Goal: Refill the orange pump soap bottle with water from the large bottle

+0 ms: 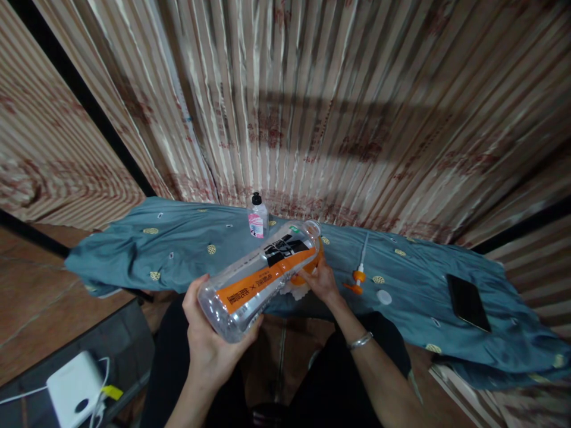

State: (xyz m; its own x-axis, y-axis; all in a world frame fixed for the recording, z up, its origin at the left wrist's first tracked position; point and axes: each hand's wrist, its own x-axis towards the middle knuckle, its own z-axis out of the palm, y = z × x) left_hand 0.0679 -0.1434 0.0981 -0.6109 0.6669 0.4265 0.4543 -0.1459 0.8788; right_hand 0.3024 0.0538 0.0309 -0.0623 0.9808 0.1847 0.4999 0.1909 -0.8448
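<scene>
My left hand (212, 342) grips the base of a large clear plastic bottle (263, 273) with an orange and black label. The bottle is tilted, with its uncapped mouth pointing away to the right. My right hand (323, 279) is closed on an orange container (308, 274), largely hidden behind the bottle's neck. Whether the two touch I cannot tell. Something white and crumpled, like tissue (298, 290), shows below the container. To the right lies a pump dispenser top (359, 276) with an orange head and a thin clear tube. A white round disc (384, 297) is close by.
A small clear bottle with a black cap and pink label (257, 217) stands at the back of the cloth-covered table (187, 238). A black phone (468, 302) lies at the right. At lower left, a white device with cables (75, 389) rests on a dark surface. Pleated curtains hang behind.
</scene>
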